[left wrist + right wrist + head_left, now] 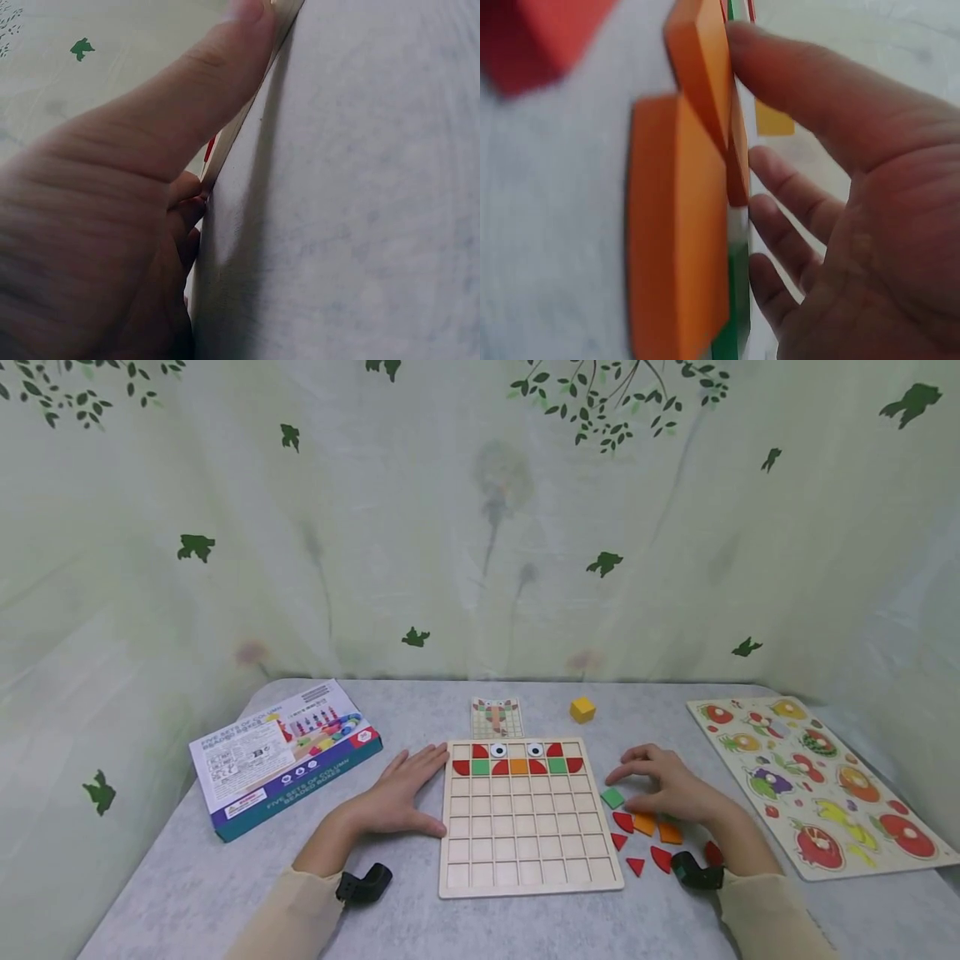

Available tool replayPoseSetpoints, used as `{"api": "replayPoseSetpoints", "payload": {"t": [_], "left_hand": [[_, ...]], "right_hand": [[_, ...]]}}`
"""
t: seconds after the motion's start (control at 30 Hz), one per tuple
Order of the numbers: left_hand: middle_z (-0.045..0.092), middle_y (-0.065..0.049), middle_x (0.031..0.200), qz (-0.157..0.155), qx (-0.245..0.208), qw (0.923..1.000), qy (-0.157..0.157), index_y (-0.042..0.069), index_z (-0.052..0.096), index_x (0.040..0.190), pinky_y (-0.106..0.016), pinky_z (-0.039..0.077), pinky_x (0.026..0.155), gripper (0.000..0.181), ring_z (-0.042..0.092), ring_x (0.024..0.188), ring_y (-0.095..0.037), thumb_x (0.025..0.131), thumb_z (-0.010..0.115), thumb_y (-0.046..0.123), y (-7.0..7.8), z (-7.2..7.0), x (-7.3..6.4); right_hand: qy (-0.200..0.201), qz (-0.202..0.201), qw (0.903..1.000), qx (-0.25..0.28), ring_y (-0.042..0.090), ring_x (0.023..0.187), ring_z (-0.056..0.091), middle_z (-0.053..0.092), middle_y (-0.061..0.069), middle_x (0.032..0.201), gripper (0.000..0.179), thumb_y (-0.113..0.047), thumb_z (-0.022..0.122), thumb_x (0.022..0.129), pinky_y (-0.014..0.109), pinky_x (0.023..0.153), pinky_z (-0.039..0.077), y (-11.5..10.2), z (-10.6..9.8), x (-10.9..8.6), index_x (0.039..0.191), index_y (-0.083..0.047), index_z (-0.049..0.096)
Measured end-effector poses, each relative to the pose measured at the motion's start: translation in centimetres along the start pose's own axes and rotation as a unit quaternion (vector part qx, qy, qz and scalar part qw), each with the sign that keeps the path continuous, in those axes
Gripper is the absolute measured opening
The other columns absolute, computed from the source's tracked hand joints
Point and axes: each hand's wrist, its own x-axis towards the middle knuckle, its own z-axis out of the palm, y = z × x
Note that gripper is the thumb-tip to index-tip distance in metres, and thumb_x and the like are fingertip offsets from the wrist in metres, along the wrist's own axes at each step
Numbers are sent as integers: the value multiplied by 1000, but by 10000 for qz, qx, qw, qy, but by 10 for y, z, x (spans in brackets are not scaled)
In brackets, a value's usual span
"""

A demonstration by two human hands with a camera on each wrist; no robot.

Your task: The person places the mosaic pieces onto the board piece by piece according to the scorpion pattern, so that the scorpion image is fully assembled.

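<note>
My left hand (401, 793) lies at the centre-left of the head view, palm down on the table (405, 910), its fingers stretched out and a little apart. The thumb meets the left edge of the wooden grid board (532, 827), which sits just below the middle of the frame. In the top row I see two eye pieces (535, 749) between two red ones; the second row runs red, green, red, orange, red, green, red.

My right hand (671, 785) arches over the loose pieces right of the board. Its fingers are bent, with the thumb apart from the forefinger and the green square (612, 797) lying in the gap, unpinched. In the right wrist view the thumb tip overlaps an orange piece (697, 52); I can't tell whether I touch it. Below that hand in the head view, orange squares (670, 832) and red quarter-rounds (661, 858) lie scattered, with red triangles (636, 866) nearer the board.

Just above the board lies a small pattern card (497, 718), and to its right sits a yellow cube (582, 710). A boxed bead set (285, 760) lies aslant at the left of the frame, a fruit-picture board (821, 795) at the right. Behind everything hangs a pale cloth (420, 552) with green leaves.
</note>
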Motion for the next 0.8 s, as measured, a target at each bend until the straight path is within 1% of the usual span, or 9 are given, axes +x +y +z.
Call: {"api": "replayPoseSetpoints", "payload": {"t": [0.17, 0.3, 0.43, 0.6, 0.8], "left_hand": [[19, -10, 168, -12, -5, 10000, -7, 7, 23, 159, -59, 0, 125, 114, 10, 157, -33, 75, 80, 58, 1, -1, -1], [18, -9, 169, -14, 13, 10000, -6, 7, 22, 160, -59, -1, 126, 114, 10, 157, -33, 75, 80, 59, 1, -1, 0], [18, -9, 169, -25, 9, 10000, 31, 8, 22, 160, -58, -1, 126, 115, 10, 157, -33, 75, 80, 59, 0, -1, 0], [17, -8, 169, -44, 55, 10000, -34, 9, 21, 160, -58, -1, 126, 116, 10, 157, -32, 74, 80, 60, -2, 1, 0], [16, -6, 169, -99, 43, 9999, -18, 10, 21, 160, -57, -2, 126, 117, 8, 158, -31, 73, 80, 61, -2, 1, 0]], "right_hand": [[145, 71, 9996, -215, 35, 126, 39, 52, 11, 133, 24, -28, 83, 81, 62, 101, 42, -6, 3, 1, 101, -39, 74], [201, 156, 9994, -252, 34, 125, 40, 53, 11, 132, 20, -29, 82, 82, 61, 101, 43, -7, 4, 2, 98, -37, 74], [243, 196, 9993, -206, 35, 124, 40, 53, 12, 132, 17, -30, 81, 83, 62, 101, 42, -8, 4, 3, 98, -34, 73], [259, 277, 9991, -205, 35, 124, 40, 53, 12, 133, 16, -32, 80, 84, 62, 102, 41, -6, 6, 3, 98, -31, 72], [269, 435, 9987, 37, 35, 127, 39, 52, 12, 136, 18, -36, 79, 85, 63, 104, 40, -7, 6, 4, 99, -28, 71]]}}
